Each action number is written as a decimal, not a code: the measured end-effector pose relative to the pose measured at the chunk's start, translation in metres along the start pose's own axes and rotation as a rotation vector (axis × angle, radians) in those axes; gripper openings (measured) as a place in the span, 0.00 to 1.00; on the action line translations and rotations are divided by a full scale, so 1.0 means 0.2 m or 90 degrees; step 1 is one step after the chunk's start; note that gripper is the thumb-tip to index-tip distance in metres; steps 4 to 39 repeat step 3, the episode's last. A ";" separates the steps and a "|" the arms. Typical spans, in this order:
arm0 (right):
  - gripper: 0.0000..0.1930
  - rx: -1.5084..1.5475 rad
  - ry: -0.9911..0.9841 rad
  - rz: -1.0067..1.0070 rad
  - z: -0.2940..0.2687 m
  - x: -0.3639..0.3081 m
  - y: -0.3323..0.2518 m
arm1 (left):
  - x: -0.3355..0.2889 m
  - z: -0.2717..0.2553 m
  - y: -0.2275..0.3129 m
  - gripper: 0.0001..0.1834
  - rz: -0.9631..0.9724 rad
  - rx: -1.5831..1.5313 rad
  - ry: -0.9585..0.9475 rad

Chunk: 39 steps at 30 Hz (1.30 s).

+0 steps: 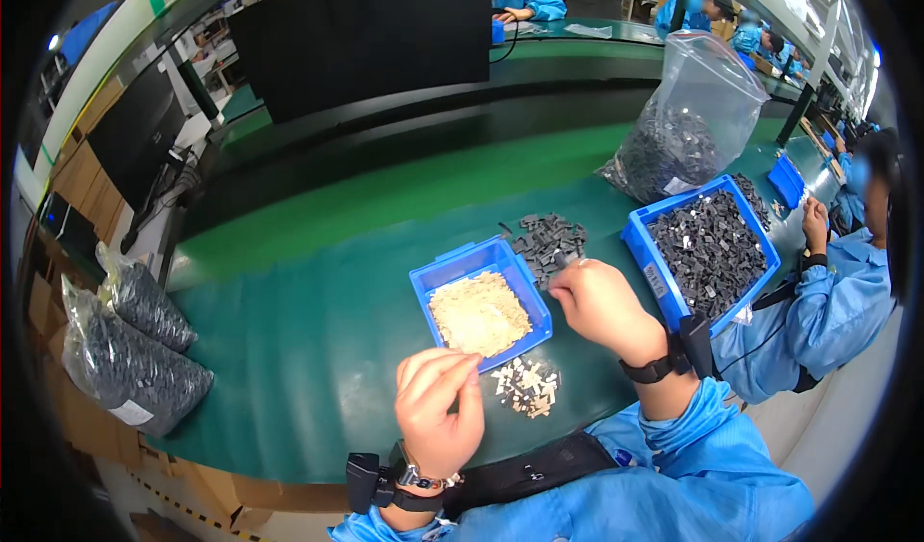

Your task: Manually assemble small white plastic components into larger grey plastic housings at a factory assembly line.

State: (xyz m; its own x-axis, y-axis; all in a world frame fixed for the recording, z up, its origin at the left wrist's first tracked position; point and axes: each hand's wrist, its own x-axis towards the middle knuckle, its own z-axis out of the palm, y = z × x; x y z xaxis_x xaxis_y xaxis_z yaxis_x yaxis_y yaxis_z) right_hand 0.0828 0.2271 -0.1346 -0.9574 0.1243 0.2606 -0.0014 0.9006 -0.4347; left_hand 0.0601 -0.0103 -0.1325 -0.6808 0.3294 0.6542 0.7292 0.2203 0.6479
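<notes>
The left hand (438,402) pinches a small pale piece just beside the blue tray (478,303) of tan bits. The right hand (602,303) pinches a dark part by the grey pile (549,239). A clear bag (688,123) with a white label stands behind another blue tray (703,245).

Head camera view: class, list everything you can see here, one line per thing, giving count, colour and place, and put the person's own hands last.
Small bin: one, blue, centre of the table, holding pale beige bits.
Large bin: one, blue, right of centre, holding dark grey parts.
Loose dark parts: one small pile, dark grey, between the two bins.
Loose pale pieces: one small pile, beige, in front of the small bin.
Clear bag: one, filled with dark parts, behind the large bin.
Side bags: two, clear with dark parts, off the table's left end.
Table: one, green.
Co-worker: one, blue coat, at right.
Left hand: fingers pinched, near the pale pieces.
Right hand: closed, by the loose dark parts.
</notes>
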 end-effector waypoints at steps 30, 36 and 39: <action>0.04 -0.101 -0.122 0.038 0.01 -0.03 -0.02 | -0.01 -0.06 -0.05 0.08 -0.019 0.081 -0.045; 0.04 -0.101 -0.122 0.038 0.01 -0.03 -0.02 | -0.01 -0.06 -0.05 0.08 -0.019 0.081 -0.045; 0.04 -0.101 -0.122 0.038 0.01 -0.03 -0.02 | -0.01 -0.06 -0.05 0.08 -0.019 0.081 -0.045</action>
